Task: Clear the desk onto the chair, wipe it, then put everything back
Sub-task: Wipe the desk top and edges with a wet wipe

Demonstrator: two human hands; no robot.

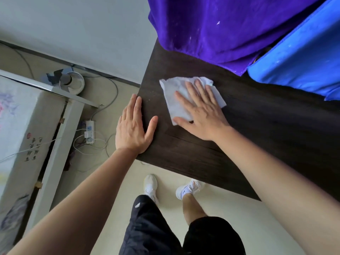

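Note:
A dark wood-grain desk [257, 137] fills the right half of the view. A white crumpled wipe [173, 96] lies flat near the desk's left end. My right hand [200, 111] presses down on the wipe with straight, spread fingers. My left hand [134, 127] rests flat on the desk's left edge, fingers straight, its outer side hanging over the edge. Neither hand holds anything. No chair is in view.
A purple cloth [220, 28] and a blue cloth [303, 57] hang over the desk's far side. On the floor at the left lie a white power strip [89, 131] with cables, a small round fan [73, 83] and a white bed frame [60, 144].

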